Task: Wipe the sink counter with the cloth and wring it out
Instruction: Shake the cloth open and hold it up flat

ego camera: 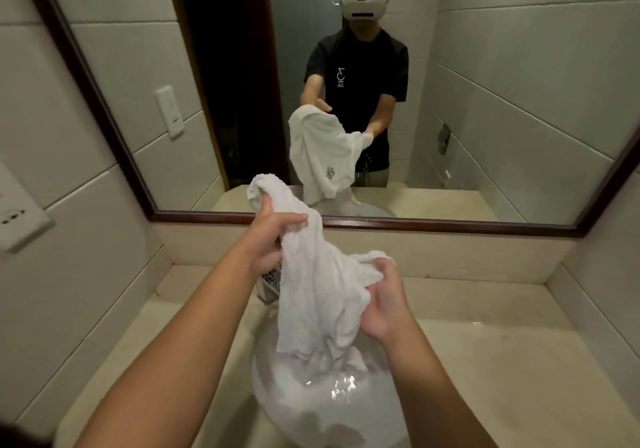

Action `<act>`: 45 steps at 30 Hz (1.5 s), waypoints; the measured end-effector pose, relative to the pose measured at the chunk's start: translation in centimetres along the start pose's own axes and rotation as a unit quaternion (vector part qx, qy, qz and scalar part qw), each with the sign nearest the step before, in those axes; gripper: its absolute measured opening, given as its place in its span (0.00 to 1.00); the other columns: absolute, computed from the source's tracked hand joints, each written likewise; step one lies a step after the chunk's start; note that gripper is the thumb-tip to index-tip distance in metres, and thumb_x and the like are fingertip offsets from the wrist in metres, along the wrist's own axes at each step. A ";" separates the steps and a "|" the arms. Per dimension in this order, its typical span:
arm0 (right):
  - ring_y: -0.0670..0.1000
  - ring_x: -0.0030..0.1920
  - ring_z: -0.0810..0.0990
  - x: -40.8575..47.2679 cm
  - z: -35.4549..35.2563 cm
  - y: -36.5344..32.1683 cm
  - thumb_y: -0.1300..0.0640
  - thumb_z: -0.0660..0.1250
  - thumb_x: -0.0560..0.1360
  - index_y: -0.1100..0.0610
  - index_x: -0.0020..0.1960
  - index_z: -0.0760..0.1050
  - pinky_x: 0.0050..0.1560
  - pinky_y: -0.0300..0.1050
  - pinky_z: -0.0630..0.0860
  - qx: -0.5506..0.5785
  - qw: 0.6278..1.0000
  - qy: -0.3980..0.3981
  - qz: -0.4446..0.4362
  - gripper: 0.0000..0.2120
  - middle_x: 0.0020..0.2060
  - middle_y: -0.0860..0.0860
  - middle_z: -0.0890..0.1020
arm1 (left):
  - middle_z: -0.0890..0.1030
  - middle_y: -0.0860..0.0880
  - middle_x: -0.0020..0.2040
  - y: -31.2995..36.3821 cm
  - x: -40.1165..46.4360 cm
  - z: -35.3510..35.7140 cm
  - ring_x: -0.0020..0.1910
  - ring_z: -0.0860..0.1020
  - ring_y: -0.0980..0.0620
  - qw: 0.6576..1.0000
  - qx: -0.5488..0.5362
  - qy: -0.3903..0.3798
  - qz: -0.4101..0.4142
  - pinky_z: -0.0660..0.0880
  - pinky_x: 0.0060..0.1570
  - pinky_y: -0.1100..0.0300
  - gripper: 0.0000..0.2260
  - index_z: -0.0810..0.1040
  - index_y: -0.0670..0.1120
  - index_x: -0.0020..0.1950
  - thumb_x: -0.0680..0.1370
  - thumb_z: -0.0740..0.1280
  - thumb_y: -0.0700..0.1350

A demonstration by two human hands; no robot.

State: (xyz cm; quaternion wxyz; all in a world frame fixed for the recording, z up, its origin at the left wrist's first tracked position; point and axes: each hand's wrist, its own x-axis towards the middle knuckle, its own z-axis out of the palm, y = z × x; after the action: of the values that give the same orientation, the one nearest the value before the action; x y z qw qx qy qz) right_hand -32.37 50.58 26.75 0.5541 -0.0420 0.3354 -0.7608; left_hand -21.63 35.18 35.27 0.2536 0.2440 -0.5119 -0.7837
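The left hand grips the top of a white terry cloth; the right hand clutches its bunched edge lower down. The cloth hangs limp and creased over the sink, its tail dipping into water. No writing on it is legible.

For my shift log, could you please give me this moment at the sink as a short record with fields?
cloth: white cloth, held up over the basin, lower end hanging into it
left hand: left hand grips the upper part of the cloth
right hand: right hand grips a bunched edge lower down
basin: white sink holds water
counter: beige counter, wet patches visible
tap: mostly hidden behind the cloth
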 end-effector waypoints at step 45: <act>0.53 0.37 0.79 1.1 0.6 -9.8 0.68 0.66 0.77 0.65 0.57 0.79 0.34 0.40 0.76 -0.263 0.924 0.228 -0.159 0.09 0.41 0.57 0.82 | 0.82 0.49 0.43 9.7 -1.2 -3.4 0.43 0.80 0.51 0.950 0.152 0.147 0.230 0.78 0.44 0.57 0.10 0.83 0.49 0.52 0.79 0.65 0.39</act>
State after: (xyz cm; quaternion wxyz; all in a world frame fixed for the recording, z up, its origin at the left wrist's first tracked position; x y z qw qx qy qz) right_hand -40.49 50.96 32.28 0.3031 -0.0652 0.6296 -0.7123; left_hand -17.11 30.24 43.19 0.4591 0.2681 -0.6244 -0.5722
